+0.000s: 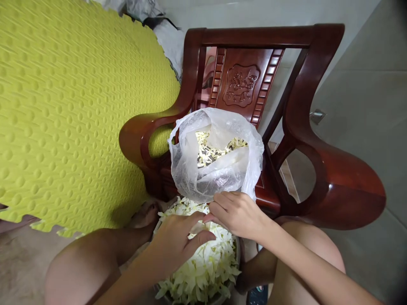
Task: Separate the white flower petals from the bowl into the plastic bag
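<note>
A basin (238, 254) heaped with white flowers (203, 262) stands on the floor between my knees. Over the heap is my left hand (179, 237), thumb and forefinger apart, its other fingers mostly hidden. My right hand (233, 212) is closed in a pinch by the front of a white plastic bag (219, 178), its fingertips close to those of my left hand. What the right fingers hold is too small or too hidden to make out. The bag sits wide-mouthed on the chair seat, with small pale blossoms (206, 154) inside.
A dark red wooden chair (343, 186) with a carved back and broad armrests faces me. To the left bulges a yellow textured foam mat (79, 106). Grey bundles (144, 9) lie behind it, and a tiled wall (362, 110) is at right.
</note>
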A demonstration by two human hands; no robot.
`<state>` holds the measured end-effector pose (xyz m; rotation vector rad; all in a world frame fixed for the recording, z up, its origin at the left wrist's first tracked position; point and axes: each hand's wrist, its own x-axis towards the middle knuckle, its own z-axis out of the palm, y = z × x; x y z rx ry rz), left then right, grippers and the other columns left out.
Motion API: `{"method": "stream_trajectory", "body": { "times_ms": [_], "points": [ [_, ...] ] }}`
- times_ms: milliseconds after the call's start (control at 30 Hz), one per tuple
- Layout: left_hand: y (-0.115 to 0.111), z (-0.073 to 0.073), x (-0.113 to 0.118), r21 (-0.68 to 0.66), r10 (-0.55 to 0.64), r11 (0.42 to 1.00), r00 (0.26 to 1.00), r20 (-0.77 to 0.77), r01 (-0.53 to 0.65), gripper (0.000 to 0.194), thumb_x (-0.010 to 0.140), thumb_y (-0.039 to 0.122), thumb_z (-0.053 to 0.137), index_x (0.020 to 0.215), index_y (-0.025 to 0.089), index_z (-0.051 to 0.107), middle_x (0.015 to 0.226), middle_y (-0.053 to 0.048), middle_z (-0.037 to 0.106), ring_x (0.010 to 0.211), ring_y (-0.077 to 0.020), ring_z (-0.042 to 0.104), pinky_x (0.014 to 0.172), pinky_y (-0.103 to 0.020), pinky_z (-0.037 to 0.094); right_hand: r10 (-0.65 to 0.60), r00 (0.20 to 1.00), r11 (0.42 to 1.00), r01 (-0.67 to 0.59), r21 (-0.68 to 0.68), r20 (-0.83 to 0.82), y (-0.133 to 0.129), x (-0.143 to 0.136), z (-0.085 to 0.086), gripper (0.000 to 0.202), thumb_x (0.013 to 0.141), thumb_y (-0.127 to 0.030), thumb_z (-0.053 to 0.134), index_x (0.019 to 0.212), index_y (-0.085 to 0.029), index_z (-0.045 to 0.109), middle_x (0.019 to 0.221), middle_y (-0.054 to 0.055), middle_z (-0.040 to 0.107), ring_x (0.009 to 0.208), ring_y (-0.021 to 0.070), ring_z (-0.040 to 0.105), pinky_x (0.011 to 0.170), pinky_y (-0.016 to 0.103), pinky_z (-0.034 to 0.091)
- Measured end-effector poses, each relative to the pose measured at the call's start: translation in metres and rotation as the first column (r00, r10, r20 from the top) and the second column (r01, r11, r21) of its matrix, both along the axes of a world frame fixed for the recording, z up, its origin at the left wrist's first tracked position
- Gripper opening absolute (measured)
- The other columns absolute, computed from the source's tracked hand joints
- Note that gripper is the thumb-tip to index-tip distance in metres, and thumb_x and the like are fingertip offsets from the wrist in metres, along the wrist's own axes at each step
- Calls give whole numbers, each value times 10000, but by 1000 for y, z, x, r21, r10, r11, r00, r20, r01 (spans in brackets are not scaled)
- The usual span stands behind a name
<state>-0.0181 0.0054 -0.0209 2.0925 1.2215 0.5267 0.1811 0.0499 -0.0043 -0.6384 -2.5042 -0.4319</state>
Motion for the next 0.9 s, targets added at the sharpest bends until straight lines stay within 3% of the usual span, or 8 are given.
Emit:
{"method": "stream_trajectory", "body": {
  "times_ms": [167, 300, 433, 533, 600, 667, 767, 900],
  "points": [
    [3, -5, 4, 255, 35, 967, 995, -89, -11, 310, 945, 374, 456, 847, 179, 676, 709, -64, 630, 668, -192, 551, 627, -300, 293, -43, 998, 981, 33, -194, -48, -4, -7, -5, 445, 1047, -313, 326, 687, -160, 540, 620, 0, 510, 480, 113, 377, 452, 274, 240],
    [-3, -4, 11, -228, 104, 972, 966, 235, -49, 448, 913, 448, 457, 549, 193, 401, 511, 49, 297, 485, -97, 272, 514, -269, 189, 42, 993, 970, -67, -234, -113, -2, -7, -10, 426, 1042, -275, 329, 687, -165, 537, 624, -4, 497, 515, 113, 405, 475, 262, 272],
    [-19, 3, 19, -782, 497, 622, 753, 432, 39, 535, 636, 640, 674, 599, 228, 335, 511, 98, 207, 463, -68, 165, 468, -238, 140, 261, 943, 960, -231, 158, -205, 2, -4, -19, 406, 999, -281, 455, 606, -189, 503, 552, -14, 417, 519, 129, 374, 482, 282, 255],
    [-28, 7, 22, -921, 688, 388, 656, 310, 29, 611, 429, 611, 786, 675, 242, 366, 531, 108, 278, 460, -56, 177, 459, -218, 161, 363, 901, 903, -279, 326, -237, 2, -7, -23, 418, 974, -263, 499, 562, -195, 466, 520, -20, 379, 501, 128, 334, 470, 287, 225],
    [-28, 9, 19, -887, 642, 463, 689, 337, 2, 584, 461, 639, 756, 682, 235, 395, 559, 95, 314, 462, -56, 200, 458, -221, 183, 304, 899, 950, -260, 174, -314, -1, -11, -24, 434, 996, -259, 439, 567, -195, 447, 517, -22, 375, 492, 123, 333, 462, 282, 234],
    [-22, 10, 13, -728, 464, 684, 795, 392, -40, 513, 633, 670, 639, 632, 224, 385, 560, 80, 290, 472, -73, 229, 466, -237, 211, 171, 904, 961, -241, -138, -392, -6, -16, -24, 437, 1018, -278, 368, 594, -195, 429, 531, -32, 360, 483, 111, 326, 458, 267, 248],
    [-8, 8, 2, -185, 51, 983, 984, 171, -19, 414, 917, 463, 421, 593, 207, 388, 541, 41, 337, 518, -119, 351, 527, -276, 283, -48, 920, 740, -229, -632, -389, -12, -20, -27, 438, 1027, -340, 327, 616, -199, 377, 562, -46, 331, 499, 93, 316, 484, 244, 262],
    [5, -5, -5, 407, -134, 834, 852, -506, 373, 158, 863, 90, 437, 869, 151, 582, 799, -96, 616, 722, -236, 557, 600, -340, 379, -313, 899, 253, -231, -939, -306, -11, -18, -39, 572, 972, -579, 351, 542, -214, 256, 512, -63, 242, 484, 85, 238, 473, 241, 231]
  ]
}}
